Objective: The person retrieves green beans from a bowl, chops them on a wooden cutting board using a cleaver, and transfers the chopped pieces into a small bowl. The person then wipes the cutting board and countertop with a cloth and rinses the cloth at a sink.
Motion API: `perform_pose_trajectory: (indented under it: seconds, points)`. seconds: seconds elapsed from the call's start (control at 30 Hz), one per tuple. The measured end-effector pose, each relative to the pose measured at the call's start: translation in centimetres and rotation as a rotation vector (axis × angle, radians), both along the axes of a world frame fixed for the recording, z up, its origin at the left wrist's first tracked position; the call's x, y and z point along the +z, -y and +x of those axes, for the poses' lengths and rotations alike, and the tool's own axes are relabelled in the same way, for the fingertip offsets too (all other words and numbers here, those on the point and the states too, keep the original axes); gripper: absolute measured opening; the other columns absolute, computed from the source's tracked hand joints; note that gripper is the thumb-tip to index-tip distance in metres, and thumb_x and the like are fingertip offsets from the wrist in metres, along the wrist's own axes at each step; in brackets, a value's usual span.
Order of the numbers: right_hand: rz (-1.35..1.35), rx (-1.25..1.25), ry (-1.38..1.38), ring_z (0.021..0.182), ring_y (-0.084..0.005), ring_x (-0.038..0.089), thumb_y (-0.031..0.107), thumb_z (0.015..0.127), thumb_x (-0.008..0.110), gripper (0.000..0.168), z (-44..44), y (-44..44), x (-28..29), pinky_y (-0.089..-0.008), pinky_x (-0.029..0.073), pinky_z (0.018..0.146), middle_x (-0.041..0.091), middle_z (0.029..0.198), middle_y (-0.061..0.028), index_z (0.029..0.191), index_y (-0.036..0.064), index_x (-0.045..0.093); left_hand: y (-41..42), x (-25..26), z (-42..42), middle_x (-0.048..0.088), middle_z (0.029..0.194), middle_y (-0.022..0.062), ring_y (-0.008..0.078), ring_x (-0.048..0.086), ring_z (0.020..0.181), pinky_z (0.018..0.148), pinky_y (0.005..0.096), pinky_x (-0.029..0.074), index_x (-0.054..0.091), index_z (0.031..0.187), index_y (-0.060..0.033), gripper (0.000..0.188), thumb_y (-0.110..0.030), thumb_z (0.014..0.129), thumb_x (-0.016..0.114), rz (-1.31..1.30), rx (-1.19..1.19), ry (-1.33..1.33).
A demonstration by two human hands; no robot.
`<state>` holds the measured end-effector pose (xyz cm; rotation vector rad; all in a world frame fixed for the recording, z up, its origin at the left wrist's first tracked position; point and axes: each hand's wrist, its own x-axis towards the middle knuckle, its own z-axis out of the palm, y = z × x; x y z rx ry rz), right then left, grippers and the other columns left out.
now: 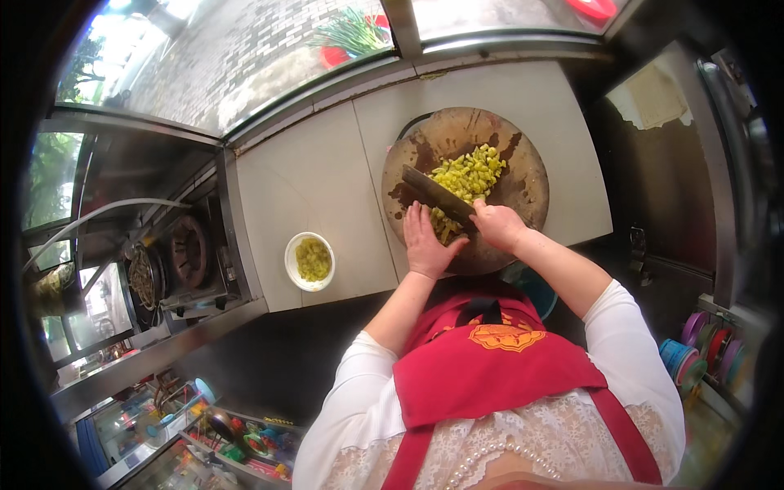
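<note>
A round wooden chopping block [527,165] stands on the tiled counter before me. My right hand [499,225] grips a cleaver [436,195], its dark blade slanting up to the left across the block. Beyond the blade lies a heap of chopped yellow-green vegetable [470,171]. A smaller pile of pieces [443,224] is on the near side, between the blade and my left hand [427,242]. That hand rests on the block beside this pile, fingers stretched forward and thumb apart; some pieces by the palm are hidden. The cleaver's handle is covered by my right hand.
A white bowl [310,261] of similar pieces stands on the counter [331,159] to the left. Farther left, behind a metal frame [236,226], is a gas burner [190,251]. Windows border the counter's far side. A dark metal surface [661,196] lies to the right.
</note>
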<state>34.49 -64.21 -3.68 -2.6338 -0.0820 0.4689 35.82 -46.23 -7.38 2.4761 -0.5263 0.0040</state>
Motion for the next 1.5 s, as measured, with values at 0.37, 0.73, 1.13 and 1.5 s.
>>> perform_pose_trajectory:
  seconds: [0.37,0.73,1.13,1.5]
  points:
    - [-0.029,-0.036,0.074,0.061,-0.0366,0.058,0.021,0.087,0.046,0.022,-0.3,1.1,-0.7,-0.0454,0.046,0.054,0.059,0.065,-0.0191,0.09,0.0,0.041,0.9,-2.5,4.1,0.03,0.135,0.0194,0.0332,0.026,0.127,0.106,0.0416,0.019,0.028,0.129,0.0044,0.092,-0.047,0.064,0.069,0.084,-0.135,0.044]
    - [-0.057,-0.098,-0.003,0.064,-0.0372,0.059,0.021,0.089,0.042,0.023,-0.5,1.2,0.8,-0.0461,0.046,0.057,0.059,0.067,-0.0203,0.09,-0.001,0.039,2.6,-3.4,4.1,0.038,0.128,0.0172,0.0318,0.033,0.122,0.104,0.0388,0.024,0.036,0.124,0.0022,0.073,-0.031,0.068,0.07,0.007,0.021,0.054]
    - [-0.097,0.053,0.027,0.06,-0.0335,0.06,0.015,0.087,0.04,0.017,0.3,0.9,2.7,-0.0422,0.047,0.052,0.06,0.063,-0.0173,0.091,-0.002,0.042,1.2,-2.7,5.1,0.054,0.108,0.0133,0.0305,0.049,0.103,0.088,0.0372,0.041,0.056,0.096,-0.0022,0.039,-0.023,0.066,0.071,-0.209,0.014,0.105]
    - [-0.086,-0.025,0.026,0.064,-0.0344,0.06,0.015,0.086,0.041,0.02,1.5,-0.2,-0.6,-0.0431,0.047,0.056,0.061,0.068,-0.0172,0.097,-0.002,0.044,1.6,-3.3,5.5,0.056,0.098,0.0121,0.0297,0.052,0.094,0.08,0.0371,0.044,0.059,0.083,-0.0035,0.02,-0.014,0.068,0.067,-0.279,-0.003,0.098]
